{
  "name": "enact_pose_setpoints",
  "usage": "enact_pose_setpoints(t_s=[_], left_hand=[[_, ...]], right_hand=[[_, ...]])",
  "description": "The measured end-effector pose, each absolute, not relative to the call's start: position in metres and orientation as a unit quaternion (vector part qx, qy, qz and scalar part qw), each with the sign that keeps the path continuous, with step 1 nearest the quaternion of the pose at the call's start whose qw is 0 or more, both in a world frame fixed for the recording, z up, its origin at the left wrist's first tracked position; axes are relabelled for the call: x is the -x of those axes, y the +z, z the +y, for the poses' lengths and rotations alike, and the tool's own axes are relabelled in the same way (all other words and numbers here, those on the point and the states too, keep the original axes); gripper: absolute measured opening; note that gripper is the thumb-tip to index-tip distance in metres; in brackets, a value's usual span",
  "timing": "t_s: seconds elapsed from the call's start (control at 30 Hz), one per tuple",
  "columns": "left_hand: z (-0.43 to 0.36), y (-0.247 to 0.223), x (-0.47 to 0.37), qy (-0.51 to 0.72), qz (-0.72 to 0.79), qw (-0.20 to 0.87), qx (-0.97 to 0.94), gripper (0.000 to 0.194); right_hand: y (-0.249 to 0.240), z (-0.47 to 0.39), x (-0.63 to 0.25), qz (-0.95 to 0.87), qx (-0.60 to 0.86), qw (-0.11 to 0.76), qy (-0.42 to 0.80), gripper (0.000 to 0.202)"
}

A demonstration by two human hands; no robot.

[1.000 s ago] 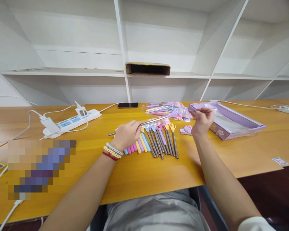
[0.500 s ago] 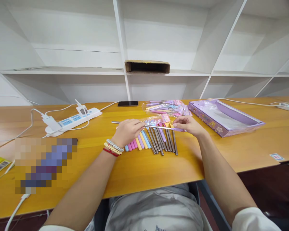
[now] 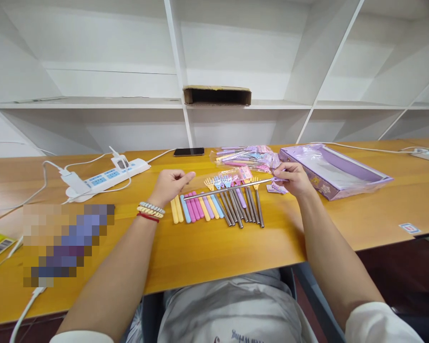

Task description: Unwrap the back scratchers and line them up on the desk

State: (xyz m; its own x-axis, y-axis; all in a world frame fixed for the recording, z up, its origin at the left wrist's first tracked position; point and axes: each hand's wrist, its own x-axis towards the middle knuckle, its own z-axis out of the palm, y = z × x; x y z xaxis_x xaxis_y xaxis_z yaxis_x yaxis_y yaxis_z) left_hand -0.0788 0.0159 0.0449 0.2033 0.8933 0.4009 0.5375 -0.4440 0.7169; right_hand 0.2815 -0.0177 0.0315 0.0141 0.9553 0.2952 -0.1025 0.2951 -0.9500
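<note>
A long thin metal rod [image 3: 229,189] with a purple end slants across the middle, its left tip free. My right hand [image 3: 293,177] pinches it at the purple end. My left hand [image 3: 168,186] is off the rod, its fingers curled and thumb pointing right; whatever is inside the fingers is hidden. Below the rod lie several metal rods [image 3: 238,212] with coloured claw-shaped heads, like back scratchers. Left of them is a row of pink, yellow, blue and purple handles [image 3: 196,207]. A small purple piece [image 3: 277,188] lies under my right hand.
Behind are clear packets [image 3: 243,157] of more coloured sticks and a black phone [image 3: 188,152]. A purple open box [image 3: 338,174] stands right, a white power strip [image 3: 109,178] with cables left. An open cardboard box [image 3: 217,96] sits on the white shelf. A blurred patch covers something left.
My left hand has let go of the rod and moved left, uncovering two yellow handles. My right hand has shifted right and slightly up with the rod, which now slants.
</note>
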Motion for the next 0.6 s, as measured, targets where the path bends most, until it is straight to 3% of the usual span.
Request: enact_pose_setpoints(t_s=[0.1, 0.17, 0.47, 0.6], left_hand=[[0.018, 0.041, 0.074, 0.433, 0.428, 0.389, -0.691, 0.035], [0.018, 0.04, 0.072, 0.448, 0.397, 0.449, -0.663, 0.032], [0.012, 0.052, 0.069, 0.532, 0.342, 0.563, -0.532, 0.029], [0.01, 0.055, 0.076, 0.433, 0.362, 0.611, -0.556, 0.021]], right_hand=[[0.033, -0.018, -0.274, -0.525, 0.361, 0.627, 0.448, 0.022], [0.034, -0.018, -0.267, -0.513, 0.342, 0.654, 0.438, 0.025], [0.035, -0.019, -0.259, -0.515, 0.322, 0.663, 0.438, 0.027], [0.036, -0.02, -0.269, -0.528, 0.339, 0.651, 0.428, 0.027]])
